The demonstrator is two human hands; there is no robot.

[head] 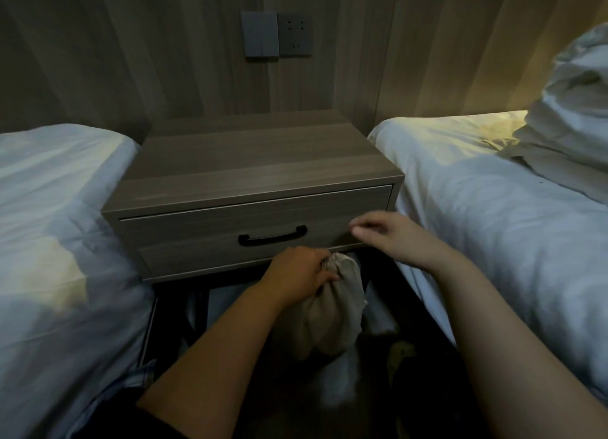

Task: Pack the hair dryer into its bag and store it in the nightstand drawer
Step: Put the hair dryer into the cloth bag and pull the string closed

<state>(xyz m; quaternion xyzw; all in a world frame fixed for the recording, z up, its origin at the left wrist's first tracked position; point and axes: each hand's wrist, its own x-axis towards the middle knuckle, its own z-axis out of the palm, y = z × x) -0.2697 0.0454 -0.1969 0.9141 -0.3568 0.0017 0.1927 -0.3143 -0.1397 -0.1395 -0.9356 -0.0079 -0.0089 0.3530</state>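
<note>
Left hand (pixel 299 270) grips the bag (pixel 329 317) by its neck below the shut nightstand drawer (pixel 197 241); right hand (pixel 385 238), fingers relaxed, hovers near the handle (pixel 273 236). Pulled out, the drawer could strike the bag

Left hand (pixel 297 272) gripping beige bag (pixel 324 320) below closed drawer (pixel 256 233), right hand (pixel 391 238) loose alongside.

Bare left hand (pixel 296 274), bare right hand (pixel 391 238), blue checked garment (pixel 138 377)
</note>
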